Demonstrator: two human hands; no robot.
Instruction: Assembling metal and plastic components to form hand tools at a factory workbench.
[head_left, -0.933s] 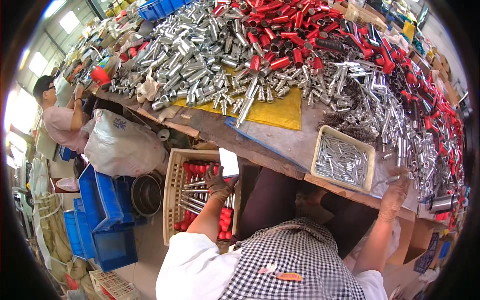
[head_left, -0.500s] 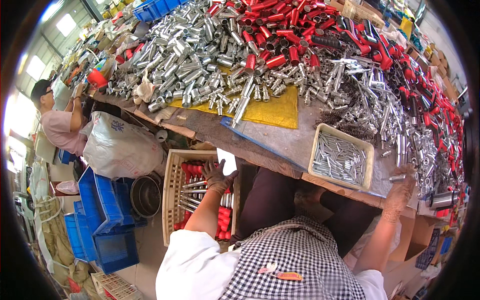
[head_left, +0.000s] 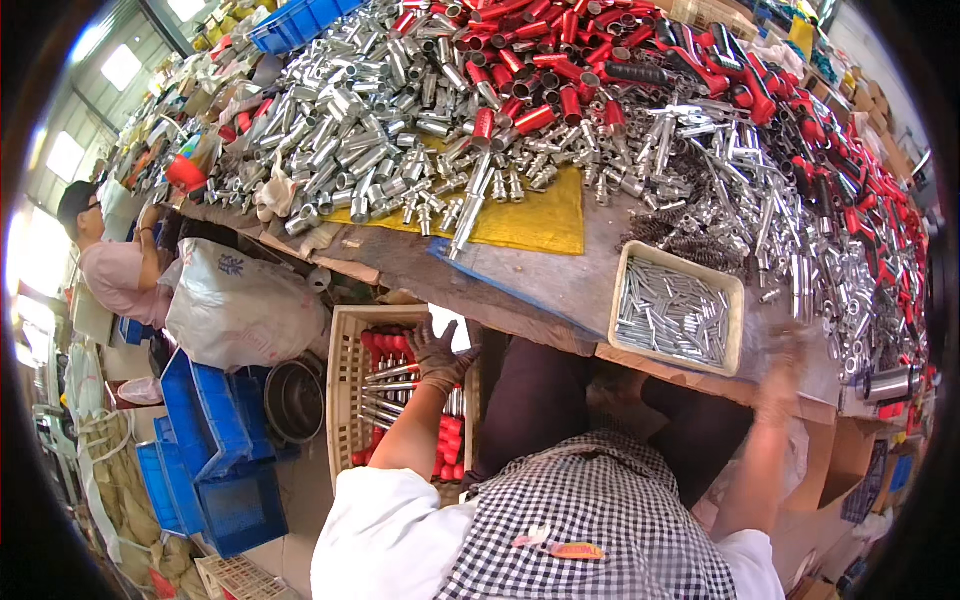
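Gloved left hand [head_left: 436, 362] and right hand [head_left: 787, 352] at a workbench [head_left: 570, 283] heaped with metal parts [head_left: 365, 130].
At left, below the bench edge, a cream slatted crate [head_left: 343, 400] contains red-handled metal rods [head_left: 394, 386]; the left hand, fingers spread, lies over its right side, contact uncertain. Farther right, a cream tray [head_left: 736, 325] contains slender metal pins [head_left: 675, 310]. Just beside it, the right hand is blurred; its finger state cannot be told.
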